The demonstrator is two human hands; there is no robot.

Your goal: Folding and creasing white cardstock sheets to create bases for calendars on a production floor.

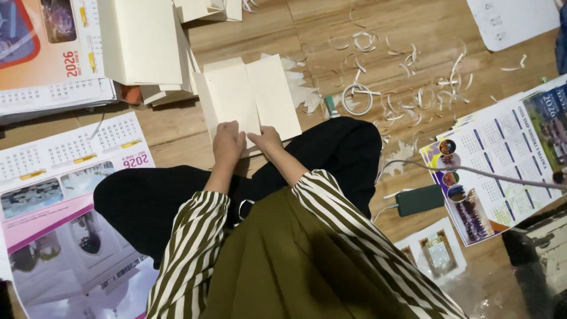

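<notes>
Item: cream folded card (251, 97), long axis toward 12 o'clock. My left hand (228, 142) and right hand (267, 140) press flat on its near edge, gripping nothing.

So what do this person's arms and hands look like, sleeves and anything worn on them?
Both arms wear loose sleeves with olive-green and white stripes, left sleeve and right sleeve. The cuffs end partway along the forearms, so the forearms below them are bare. The left hand and right hand are bare too: no gloves, and no rings, watch or bracelet can be made out.
</notes>
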